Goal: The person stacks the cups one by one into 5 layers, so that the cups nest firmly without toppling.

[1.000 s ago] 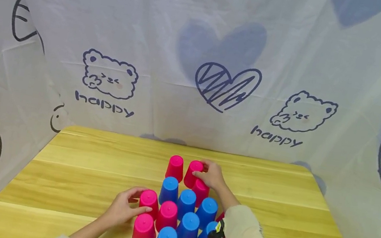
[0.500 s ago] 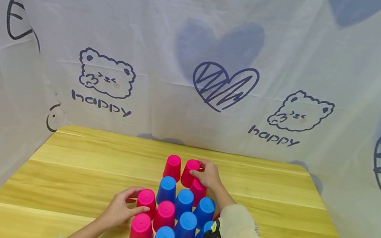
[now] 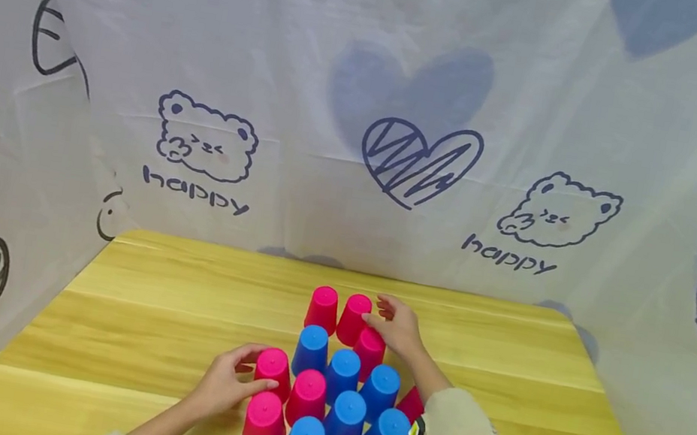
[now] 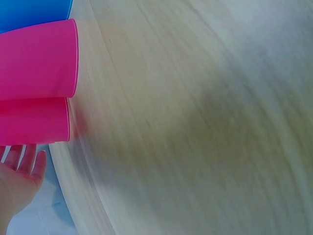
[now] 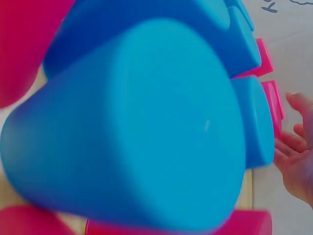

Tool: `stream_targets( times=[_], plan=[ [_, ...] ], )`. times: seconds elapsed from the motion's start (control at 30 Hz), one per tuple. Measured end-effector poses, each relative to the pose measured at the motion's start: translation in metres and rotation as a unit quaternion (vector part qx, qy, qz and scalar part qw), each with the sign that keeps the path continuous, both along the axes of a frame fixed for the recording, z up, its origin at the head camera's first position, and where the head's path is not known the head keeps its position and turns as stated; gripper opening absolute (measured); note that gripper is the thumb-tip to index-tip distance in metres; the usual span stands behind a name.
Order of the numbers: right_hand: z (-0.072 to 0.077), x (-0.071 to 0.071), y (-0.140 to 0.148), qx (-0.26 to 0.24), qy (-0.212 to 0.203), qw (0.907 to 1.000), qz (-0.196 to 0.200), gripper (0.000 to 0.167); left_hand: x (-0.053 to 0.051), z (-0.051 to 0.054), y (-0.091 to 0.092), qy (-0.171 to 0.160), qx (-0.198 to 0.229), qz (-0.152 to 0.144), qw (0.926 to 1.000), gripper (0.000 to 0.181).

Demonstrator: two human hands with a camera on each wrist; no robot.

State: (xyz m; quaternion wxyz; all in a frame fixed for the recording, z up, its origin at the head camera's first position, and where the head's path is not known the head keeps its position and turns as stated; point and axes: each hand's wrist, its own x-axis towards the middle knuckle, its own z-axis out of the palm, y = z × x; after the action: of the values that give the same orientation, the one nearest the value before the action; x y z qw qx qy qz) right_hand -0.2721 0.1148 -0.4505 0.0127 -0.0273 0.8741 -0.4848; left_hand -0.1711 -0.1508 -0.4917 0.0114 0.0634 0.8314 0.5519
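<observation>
Left hand (image 3: 228,382) holds the left pink cup (image 3: 273,368) between thumb and fingers, likely steadying it in the cluster. Right hand (image 3: 401,328) loosely spread beside the far right pink cup (image 3: 351,318) — contact unclear. These and the blue cups (image 3: 347,415) stand upside down, probably for stability. Bare counter (image 3: 131,335) both sides — back edge (image 3: 234,250) beyond the cups.

Pale hanging cloth (image 3: 315,37) behind wooden table (image 3: 114,317), side cloth (image 3: 641,317) left and right, creased in places. Blue line drawings on back: two bears (image 3: 206,142) (eyes scrunched), "happy" lettering (image 3: 196,192) below each, scribbled heart (image 3: 420,164) between. Faded hearts (image 3: 407,105), larger, higher up. Tabletop yellowish, striped grain, rounded far corners. Light diffuse, shadows on wood soft-edged.
</observation>
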Motion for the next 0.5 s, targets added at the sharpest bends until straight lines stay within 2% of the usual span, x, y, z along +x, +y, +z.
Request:
stream_targets(
  times=[0.3,0.5],
  plan=[
    [0.002,0.01,0.015,-0.026,0.005,0.9994,0.02,0.049,0.001,0.004,-0.002,-0.001,0.006,0.005,1.0,0.045],
    [0.003,0.016,0.02,-0.014,0.005,0.9989,0.043,0.047,0.0,0.002,-0.003,-0.006,-0.002,0.015,0.9999,0.045]
  ],
)
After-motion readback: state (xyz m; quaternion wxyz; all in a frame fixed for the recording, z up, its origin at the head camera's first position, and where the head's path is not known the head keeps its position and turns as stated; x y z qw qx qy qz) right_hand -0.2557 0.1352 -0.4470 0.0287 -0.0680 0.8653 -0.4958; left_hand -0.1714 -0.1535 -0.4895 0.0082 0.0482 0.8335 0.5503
